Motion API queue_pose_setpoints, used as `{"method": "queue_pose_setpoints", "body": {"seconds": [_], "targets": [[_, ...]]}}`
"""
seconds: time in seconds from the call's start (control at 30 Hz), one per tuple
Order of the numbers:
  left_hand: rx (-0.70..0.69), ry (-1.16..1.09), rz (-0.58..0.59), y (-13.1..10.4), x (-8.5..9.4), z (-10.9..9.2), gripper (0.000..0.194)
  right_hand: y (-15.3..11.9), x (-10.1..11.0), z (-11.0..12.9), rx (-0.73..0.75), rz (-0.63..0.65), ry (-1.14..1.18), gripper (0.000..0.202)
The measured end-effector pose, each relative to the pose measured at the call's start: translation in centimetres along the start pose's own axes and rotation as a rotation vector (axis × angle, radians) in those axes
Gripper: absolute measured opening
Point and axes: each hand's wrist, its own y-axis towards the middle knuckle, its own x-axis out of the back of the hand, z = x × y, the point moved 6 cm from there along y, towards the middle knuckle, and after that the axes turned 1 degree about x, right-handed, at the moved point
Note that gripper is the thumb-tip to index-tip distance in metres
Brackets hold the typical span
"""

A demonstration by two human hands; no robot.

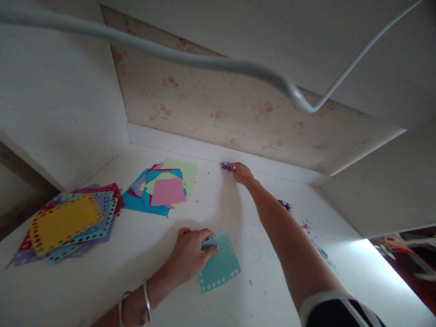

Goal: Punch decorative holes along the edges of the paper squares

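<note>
My left hand [192, 255] pinches a teal sheet of paper [223, 262] at its upper left edge, thumb on top. Small punched holes run along the sheet's edges. My right arm stretches to the back of the white surface, where my right hand [242, 173] has its fingers closed on a small purple craft punch [225, 165] with eye-like spots. The fingers cover part of that punch. A second purple craft punch [285, 205] lies beside my right forearm, partly hidden by it.
At the left lies a pile of hole-edged sheets with a yellow sheet [66, 222] on top. Plain coloured papers [169, 191] are stacked behind. Paper bits [306, 225] are scattered at the right. A pale cable [204, 61] crosses overhead, before the floral back wall [218, 104].
</note>
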Motion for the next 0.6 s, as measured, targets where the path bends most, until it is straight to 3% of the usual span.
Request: {"method": "queue_pose_setpoints", "body": {"seconds": [0.17,0.33,0.43,0.6], "targets": [[-0.019,-0.016,0.027,-0.1,0.4,-0.4,0.016,-1.1,0.3,-0.4,-0.073,0.01,0.07,0.033],[-0.014,-0.025,0.028,0.0,0.8,-0.6,0.017,-5.2,1.3,0.0,-0.136,-0.06,0.243,0.016],[-0.011,-0.007,0.016,0.0,1.0,-0.7,0.018,-10.3,1.8,1.0,-0.138,-0.145,0.411,0.019],[-0.016,-0.064,0.012,-0.1,1.2,-0.9,0.017,-21.7,1.7,3.7,-0.113,-0.241,0.694,0.029]]}}
